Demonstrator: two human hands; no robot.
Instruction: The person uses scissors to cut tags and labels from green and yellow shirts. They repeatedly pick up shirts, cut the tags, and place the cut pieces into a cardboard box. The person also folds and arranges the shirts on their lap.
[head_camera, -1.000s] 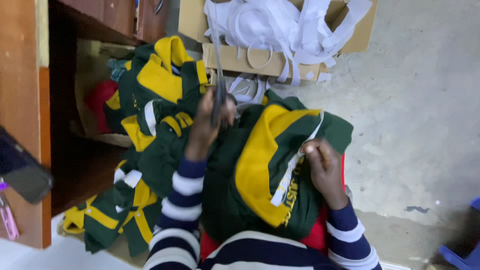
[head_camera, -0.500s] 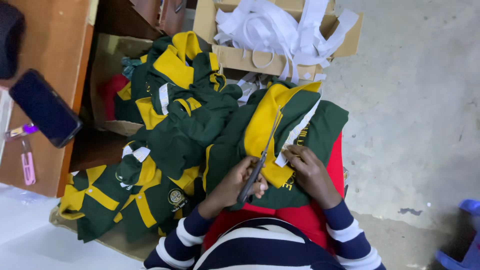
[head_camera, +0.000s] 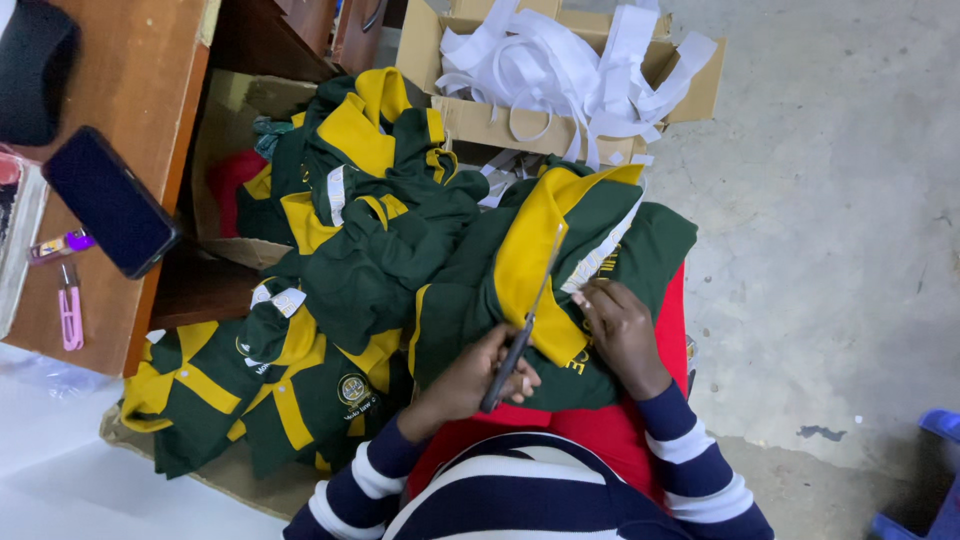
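Note:
My left hand (head_camera: 478, 372) grips the handles of a pair of scissors (head_camera: 525, 322) whose blades point up across a green and yellow garment (head_camera: 560, 275) lying on my lap. My right hand (head_camera: 618, 332) presses on the same garment near a white strip (head_camera: 603, 250) sewn along its edge. A red cloth (head_camera: 590, 425) lies under the garment on my lap. Both sleeves are striped navy and white.
A heap of green and yellow garments (head_camera: 340, 260) lies to the left, some spilling onto cardboard on the floor. A cardboard box (head_camera: 470, 115) of white strips stands beyond. A wooden desk (head_camera: 130, 100) at left carries a dark phone (head_camera: 110, 200). Bare concrete floor (head_camera: 830, 200) at right.
My left hand came down from the garment pile with the scissors and now holds them over the garment on my lap. The camera view shifted slightly.

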